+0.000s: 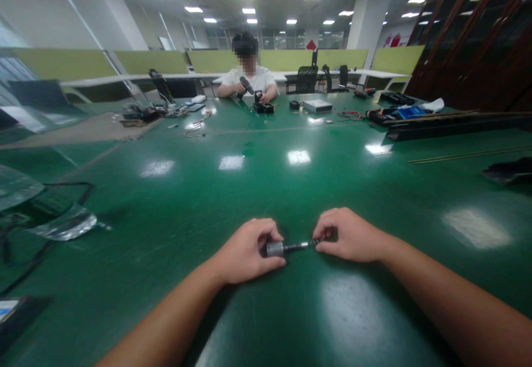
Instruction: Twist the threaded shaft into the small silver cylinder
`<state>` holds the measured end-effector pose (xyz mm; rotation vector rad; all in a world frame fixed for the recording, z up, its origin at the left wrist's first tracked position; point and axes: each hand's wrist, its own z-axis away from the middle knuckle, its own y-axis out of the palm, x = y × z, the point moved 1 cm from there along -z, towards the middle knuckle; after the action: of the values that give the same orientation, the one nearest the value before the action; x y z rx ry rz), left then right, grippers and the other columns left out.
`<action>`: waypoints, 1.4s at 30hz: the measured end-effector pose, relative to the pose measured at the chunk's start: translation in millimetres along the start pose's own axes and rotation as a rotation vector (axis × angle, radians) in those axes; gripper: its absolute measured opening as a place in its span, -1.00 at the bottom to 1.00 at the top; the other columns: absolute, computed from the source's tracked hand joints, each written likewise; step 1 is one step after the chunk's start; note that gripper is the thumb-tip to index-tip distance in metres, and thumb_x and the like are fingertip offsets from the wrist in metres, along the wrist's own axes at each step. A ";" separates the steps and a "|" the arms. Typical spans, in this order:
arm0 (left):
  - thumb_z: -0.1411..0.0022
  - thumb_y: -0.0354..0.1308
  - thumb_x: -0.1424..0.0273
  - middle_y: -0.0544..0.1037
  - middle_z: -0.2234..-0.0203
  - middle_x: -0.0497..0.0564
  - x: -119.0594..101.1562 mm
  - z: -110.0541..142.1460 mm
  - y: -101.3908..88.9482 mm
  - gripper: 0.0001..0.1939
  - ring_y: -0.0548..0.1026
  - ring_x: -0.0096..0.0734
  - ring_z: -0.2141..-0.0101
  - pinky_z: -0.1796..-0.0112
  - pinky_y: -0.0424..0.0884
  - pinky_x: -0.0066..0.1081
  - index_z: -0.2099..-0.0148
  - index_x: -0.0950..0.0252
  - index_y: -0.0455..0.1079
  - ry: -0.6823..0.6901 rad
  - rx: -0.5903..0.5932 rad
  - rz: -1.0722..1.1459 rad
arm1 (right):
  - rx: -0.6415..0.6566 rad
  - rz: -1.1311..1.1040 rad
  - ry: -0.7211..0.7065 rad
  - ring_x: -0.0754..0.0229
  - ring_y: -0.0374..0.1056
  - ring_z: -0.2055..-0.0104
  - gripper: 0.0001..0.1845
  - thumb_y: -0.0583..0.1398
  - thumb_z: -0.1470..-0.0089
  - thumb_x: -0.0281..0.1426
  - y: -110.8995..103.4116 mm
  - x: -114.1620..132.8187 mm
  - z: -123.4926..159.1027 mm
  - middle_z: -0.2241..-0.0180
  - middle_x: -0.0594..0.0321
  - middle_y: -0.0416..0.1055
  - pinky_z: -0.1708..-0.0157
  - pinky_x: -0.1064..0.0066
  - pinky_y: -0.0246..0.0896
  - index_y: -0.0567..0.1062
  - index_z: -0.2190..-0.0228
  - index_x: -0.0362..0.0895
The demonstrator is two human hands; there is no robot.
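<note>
A short grey metal cylinder with a thin dark rod running from its right side lies just above or on the green table in front of me. My left hand is closed round the cylinder, thumb below and fingers above. The rod has a shiny band and a ridged, spiral-looking right end. My right hand pinches that end between thumb and fingers, which cover its tip. I cannot tell the exact kind of tool or part from here.
A clear plastic bottle lies at the left beside a black strap. Across the green table, a person in white holds a power drill. Thin rods and a blue item lie to the right.
</note>
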<state>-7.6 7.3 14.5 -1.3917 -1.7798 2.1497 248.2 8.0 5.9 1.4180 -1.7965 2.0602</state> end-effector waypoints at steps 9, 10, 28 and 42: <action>-0.01 0.36 0.33 0.45 0.43 -0.08 -4.2 -2.5 3.6 -0.76 0.39 -0.39 0.39 0.32 0.23 -0.43 0.29 0.30 0.42 0.027 -0.041 -0.028 | -0.069 0.013 -0.101 0.25 0.37 0.39 -0.90 0.35 0.00 -0.38 22.5 13.1 -11.3 0.47 0.29 0.50 0.26 0.39 0.19 0.62 0.38 -0.13; -0.01 0.36 0.33 0.46 0.44 -0.08 -4.6 -2.7 4.4 -0.76 0.39 -0.39 0.39 0.32 0.23 -0.43 0.29 0.30 0.43 0.030 -0.048 -0.027 | -0.072 0.019 -0.124 0.24 0.37 0.36 -0.89 0.35 -0.01 -0.37 26.5 15.2 -12.9 0.44 0.28 0.51 0.23 0.37 0.18 0.62 0.35 -0.11; -0.11 0.28 0.33 0.47 0.44 -0.04 -3.4 -4.4 7.2 -0.83 0.40 -0.41 0.41 0.38 0.27 -0.47 0.35 0.32 0.40 0.022 -0.083 0.046 | -0.178 0.019 -0.182 0.22 0.35 0.32 -0.92 0.33 -0.03 -0.41 39.1 13.3 -15.9 0.41 0.26 0.48 0.25 0.38 0.14 0.58 0.35 -0.12; -0.07 0.30 0.33 0.50 0.46 -0.05 -1.9 -3.6 6.1 -0.82 0.42 -0.41 0.43 0.38 0.29 -0.47 0.33 0.31 0.42 -0.008 -0.070 0.056 | -0.173 0.025 -0.173 0.20 0.33 0.31 -0.93 0.32 -0.01 -0.43 38.5 17.5 -15.7 0.41 0.27 0.47 0.25 0.36 0.13 0.55 0.37 -0.11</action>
<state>-1.2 7.0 10.9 -1.4679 -1.8580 2.1425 206.7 -0.3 -9.9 1.5736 -2.0102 1.7892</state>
